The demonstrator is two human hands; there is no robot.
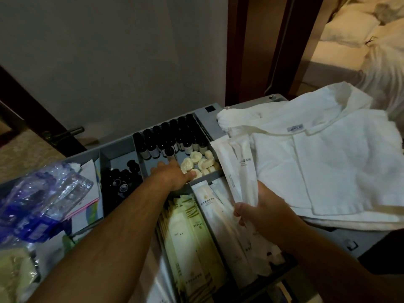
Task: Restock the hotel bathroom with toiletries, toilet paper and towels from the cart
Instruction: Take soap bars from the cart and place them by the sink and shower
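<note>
The grey cart tray (203, 119) has several compartments. My left hand (172, 176) reaches into the one with dark toiletry bottles (168, 138) and wrapped round soaps (200, 164); its fingers lie by a small bottle (169, 153), and I cannot tell if they hold it. My right hand (260, 206) grips a bunch of long white toiletry packets (234, 162) above the tray. More white packets (205, 200) and pale green sachets (185, 232) fill the near compartments. White folded towels (317, 162) lie on the cart's right side.
Plastic water bottles (43, 193) in clear wrap sit at the left. Dark bottle caps (122, 182) fill a middle compartment. A grey wall stands behind the cart, a dark door with a handle (63, 133) at left, and a bed with white linen (360, 29) beyond the doorway.
</note>
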